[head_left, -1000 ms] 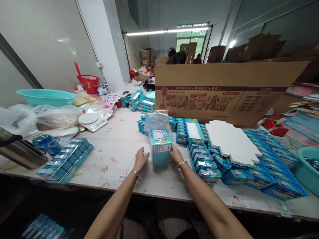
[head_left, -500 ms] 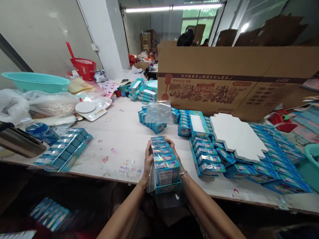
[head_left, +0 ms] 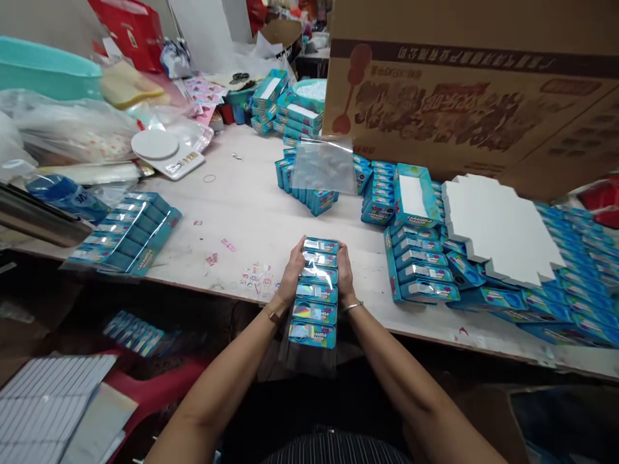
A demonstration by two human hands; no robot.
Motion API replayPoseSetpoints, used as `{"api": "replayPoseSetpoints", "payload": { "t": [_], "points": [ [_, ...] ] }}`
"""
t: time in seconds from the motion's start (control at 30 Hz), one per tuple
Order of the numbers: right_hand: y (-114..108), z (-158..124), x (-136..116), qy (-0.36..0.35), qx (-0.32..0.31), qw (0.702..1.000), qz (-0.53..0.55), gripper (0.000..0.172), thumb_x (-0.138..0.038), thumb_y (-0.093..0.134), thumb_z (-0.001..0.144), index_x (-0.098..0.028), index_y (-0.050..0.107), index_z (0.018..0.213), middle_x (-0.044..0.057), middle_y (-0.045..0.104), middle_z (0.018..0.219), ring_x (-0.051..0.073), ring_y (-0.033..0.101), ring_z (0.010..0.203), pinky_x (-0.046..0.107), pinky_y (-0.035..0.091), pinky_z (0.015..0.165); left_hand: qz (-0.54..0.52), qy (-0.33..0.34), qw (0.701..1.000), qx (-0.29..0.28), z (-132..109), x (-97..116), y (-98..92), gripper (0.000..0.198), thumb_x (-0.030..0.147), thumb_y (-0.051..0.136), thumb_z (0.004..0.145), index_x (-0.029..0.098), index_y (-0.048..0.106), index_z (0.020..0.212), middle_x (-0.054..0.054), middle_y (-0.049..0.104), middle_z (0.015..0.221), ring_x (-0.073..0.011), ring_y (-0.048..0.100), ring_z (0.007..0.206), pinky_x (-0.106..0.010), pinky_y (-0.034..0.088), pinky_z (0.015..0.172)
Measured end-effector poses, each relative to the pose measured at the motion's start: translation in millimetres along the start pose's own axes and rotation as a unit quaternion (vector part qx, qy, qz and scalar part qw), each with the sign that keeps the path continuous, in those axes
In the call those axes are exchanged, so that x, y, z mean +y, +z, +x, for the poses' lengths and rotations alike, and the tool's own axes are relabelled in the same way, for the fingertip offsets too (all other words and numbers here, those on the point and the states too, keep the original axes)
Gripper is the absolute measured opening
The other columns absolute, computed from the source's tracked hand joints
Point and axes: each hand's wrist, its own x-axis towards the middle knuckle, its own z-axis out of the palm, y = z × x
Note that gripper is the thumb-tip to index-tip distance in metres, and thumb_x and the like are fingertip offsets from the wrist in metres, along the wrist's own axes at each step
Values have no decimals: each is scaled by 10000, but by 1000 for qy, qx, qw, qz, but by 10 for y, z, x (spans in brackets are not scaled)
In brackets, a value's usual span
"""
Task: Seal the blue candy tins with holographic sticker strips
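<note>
Between my two hands is a pack of small blue candy boxes (head_left: 316,293), standing in one row inside a clear plastic bag whose loose end (head_left: 309,361) hangs toward my body. My left hand (head_left: 291,274) wraps round the far left side of the pack. Opposite it, my right hand (head_left: 345,274) grips the right side. The pack's tops face up at me, over the table's front edge. Just beyond my hands, a flat clear bag (head_left: 323,166) lies on more blue boxes (head_left: 322,201). A tray of blue boxes (head_left: 423,264) sits to the right.
At left, a bagged pack (head_left: 133,232) lies by a metal flask (head_left: 41,212) and a white scale (head_left: 167,154). A large carton (head_left: 454,96) stands behind rows of blue boxes (head_left: 585,277), with a white card stack (head_left: 503,225) on top. Stickers (head_left: 258,277) lie near the edge.
My view has tipped downward. The pack has swung so that its box tops face me more, its near end now lower and the front tray wall out of sight. Both hands keep their hold.
</note>
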Motion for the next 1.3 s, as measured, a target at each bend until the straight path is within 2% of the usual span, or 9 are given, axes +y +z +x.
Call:
{"api": "replayPoseSetpoints", "payload": {
  "t": [0.13,0.23,0.33,0.47,0.67,0.87,1.03,1.2,1.3],
  "points": [
    [63,77,-59,1,37,999,-7,398,-583,359,962,-236,539,890,5,575,847,182,561,817,332,485,803,-41,-46,998,-6,105,5,44,560,460,692,810,215,570,1298,-69,620,1340,-246,571,1225,-363,424,1047],
    [163,94,-111,-5,41,999,-11,364,-553,373,954,-242,537,864,4,551,836,184,537,814,325,462,801,-49,-39,998,5,157,105,22,488,416,690,787,199,598,1214,-58,658,1244,-216,609,1117,-318,445,976],
    [456,163,-126,-9,26,1000,1,338,-545,378,948,-254,530,870,15,555,860,201,527,867,328,449,808,-36,-20,999,26,265,316,-168,461,402,685,762,190,617,1167,-56,681,1172,-208,626,1045,-294,459,909],
    [1208,406,-83,-15,-5,999,48,342,-567,362,942,-254,487,882,24,544,860,210,518,892,333,445,808,-2,5,999,44,549,768,-705,492,383,694,722,169,640,1162,-63,714,1088,-213,649,963,-293,473,847],
    [2555,734,2,-35,-57,991,117,331,-563,374,938,-256,466,853,-1,510,831,184,506,813,318,452,783,86,70,990,87,907,1506,-1726,530,377,686,701,161,700,1185,-91,712,1232,-283,601,1189,-338,424,1014],
    [3373,698,193,-13,-94,986,140,318,-533,367,941,-249,486,863,-6,533,821,180,515,786,317,457,779,195,44,970,137,983,1912,-2501,575,429,676,676,162,727,1182,-103,724,1221,-309,581,1223,-366,416,1039],
    [3624,639,327,5,-107,985,133,329,-541,389,923,-238,512,883,10,562,867,187,526,841,321,446,822,249,-11,952,176,1051,2076,-2771,383,317,731,631,171,779,981,-48,760,838,-243,659,882,-335,491,820],
    [3644,641,342,8,-108,986,124,319,-528,384,926,-235,508,900,9,549,859,187,517,813,322,443,793,287,-28,939,186,1198,2151,-2752,159,296,751,631,164,738,717,6,625,594,-142,532,600,-270,408,622],
    [3637,659,328,1,-108,987,122,309,-527,379,922,-241,491,890,6,535,847,187,507,810,316,438,784,313,-29,932,180,1304,2200,-2705,147,308,739,634,168,696,620,34,527,508,-113,432,528,-253,327,550]
  ]
}}
